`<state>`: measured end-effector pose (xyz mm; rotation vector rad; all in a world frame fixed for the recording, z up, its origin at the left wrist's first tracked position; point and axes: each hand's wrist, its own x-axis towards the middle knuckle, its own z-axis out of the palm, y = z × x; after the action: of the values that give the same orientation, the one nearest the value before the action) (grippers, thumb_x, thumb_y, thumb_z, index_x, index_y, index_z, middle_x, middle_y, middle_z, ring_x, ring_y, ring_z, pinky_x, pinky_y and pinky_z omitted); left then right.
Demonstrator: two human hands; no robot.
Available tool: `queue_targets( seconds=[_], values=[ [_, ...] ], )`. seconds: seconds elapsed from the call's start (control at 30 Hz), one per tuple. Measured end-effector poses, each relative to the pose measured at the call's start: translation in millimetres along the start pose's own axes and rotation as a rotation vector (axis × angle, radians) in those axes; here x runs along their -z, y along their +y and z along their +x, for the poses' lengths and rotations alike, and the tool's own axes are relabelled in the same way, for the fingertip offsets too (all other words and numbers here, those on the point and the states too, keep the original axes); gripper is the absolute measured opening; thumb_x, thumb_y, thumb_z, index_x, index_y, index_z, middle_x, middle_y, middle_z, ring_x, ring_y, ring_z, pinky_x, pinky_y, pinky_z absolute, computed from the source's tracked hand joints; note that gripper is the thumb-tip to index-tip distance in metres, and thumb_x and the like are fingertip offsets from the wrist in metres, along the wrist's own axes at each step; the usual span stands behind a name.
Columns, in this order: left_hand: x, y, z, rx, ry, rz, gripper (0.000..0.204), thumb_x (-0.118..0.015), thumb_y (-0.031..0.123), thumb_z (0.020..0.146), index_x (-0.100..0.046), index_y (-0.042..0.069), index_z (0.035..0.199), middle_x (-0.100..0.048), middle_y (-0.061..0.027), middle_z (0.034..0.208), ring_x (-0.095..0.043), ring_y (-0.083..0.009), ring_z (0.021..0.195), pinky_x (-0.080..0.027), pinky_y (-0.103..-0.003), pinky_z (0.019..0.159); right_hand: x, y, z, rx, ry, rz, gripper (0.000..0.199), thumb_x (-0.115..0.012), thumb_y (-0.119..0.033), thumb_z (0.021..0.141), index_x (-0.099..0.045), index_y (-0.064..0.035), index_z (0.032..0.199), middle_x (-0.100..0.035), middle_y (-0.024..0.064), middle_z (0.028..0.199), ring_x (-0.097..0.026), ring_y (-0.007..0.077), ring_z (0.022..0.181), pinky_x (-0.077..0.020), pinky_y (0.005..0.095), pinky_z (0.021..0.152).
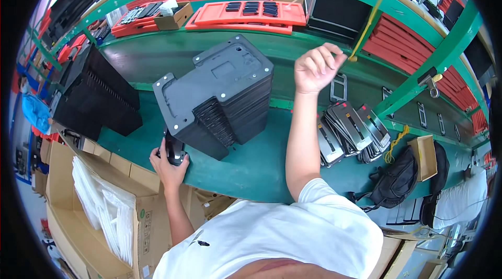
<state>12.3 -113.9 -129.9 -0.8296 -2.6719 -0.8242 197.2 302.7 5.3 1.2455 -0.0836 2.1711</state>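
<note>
My left hand (170,168) grips a small black rectangular piece (174,149) at the table's near edge, thumb on one side and fingers on the other. Right beside that piece rises a tall stack of dark grey stepped plates (222,77), with round silver dots on the top one. My right hand (318,68) is raised beyond the stack's right side, its fingers curled and thumb close to the forefinger. Whether something small is pinched there I cannot make out. Just beside its fingertips hangs the lower end of a yellow cord (361,41).
A second black stack (97,96) stands left; an open carton (141,226) with white padding sits below it. Right are silver-black flat panels (350,127), a black bag (395,177) and a small box (424,156). Red trays (246,15) lie on the shelf behind.
</note>
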Motion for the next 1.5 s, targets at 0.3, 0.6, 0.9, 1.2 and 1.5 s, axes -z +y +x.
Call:
queue_targets(
  seconds=[0.3, 0.6, 0.9, 1.2, 1.5],
  values=[
    [-4.5, 9.6, 14.6, -0.094, 0.055, 0.003, 0.096, -0.090, 0.038, 0.070, -0.048, 0.012, 0.152, -0.049, -0.0202, 0.141, -0.046, -0.0391, 0.131, -0.037, -0.049, 0.112, 306.5, -117.0, -41.3, -0.615, -0.050, -2.637, 0.035, -0.063, -0.039, 0.090, -0.076, -0.0115, 0.108, -0.075, 0.0167, 0.106, -0.072, 0.0390, 0.099, -0.0566, 0.0484, 0.081],
    [8.1, -11.2, -15.2, -0.003, 0.079, 0.004, 0.098, -0.089, 0.038, 0.070, -0.045, 0.012, 0.154, -0.049, -0.0203, 0.142, -0.044, -0.0399, 0.132, -0.036, -0.049, 0.113, 195.4, -33.2, 26.7, -1.400, 0.044, -2.859, 0.036, -0.065, -0.038, 0.087, -0.078, -0.0108, 0.107, -0.074, 0.0200, 0.111, -0.073, 0.0367, 0.104, -0.0578, 0.0459, 0.088],
    [35.8, 43.6, 37.8, -0.257, 0.158, -0.630, 0.116, -0.088, 0.043, 0.070, -0.027, 0.006, 0.162, -0.041, -0.0227, 0.152, -0.039, -0.0402, 0.143, -0.029, -0.050, 0.120, 11.0, -12.7, 128.7, -0.600, 0.215, -2.356, 0.033, -0.071, -0.028, 0.092, -0.071, 0.0039, 0.083, -0.068, 0.0027, 0.074, -0.064, 0.0112, 0.069, -0.0486, 0.0310, 0.065],
    [127.5, 175.5, 92.9, -0.479, 0.029, -0.761, 0.129, -0.091, 0.052, 0.064, -0.022, 0.009, 0.164, -0.044, -0.0228, 0.152, -0.046, -0.0354, 0.141, -0.034, -0.048, 0.118, -100.3, 136.3, 106.6, -1.198, -0.388, -2.491, 0.023, -0.077, -0.020, 0.088, -0.074, 0.0028, 0.084, -0.071, 0.0078, 0.070, -0.066, 0.0107, 0.067, -0.0521, 0.0289, 0.063],
    [140.6, 176.6, 92.0, -0.526, -0.042, -0.531, 0.104, -0.097, 0.044, 0.059, -0.053, 0.008, 0.145, -0.051, -0.0205, 0.140, -0.054, -0.0369, 0.129, -0.045, -0.046, 0.107, -114.6, 152.7, 96.7, -1.272, -0.533, -2.575, 0.025, -0.079, -0.022, 0.087, -0.076, 0.0024, 0.086, -0.069, 0.0095, 0.065, -0.063, 0.0158, 0.057, -0.0496, 0.0316, 0.058]
  ],
)
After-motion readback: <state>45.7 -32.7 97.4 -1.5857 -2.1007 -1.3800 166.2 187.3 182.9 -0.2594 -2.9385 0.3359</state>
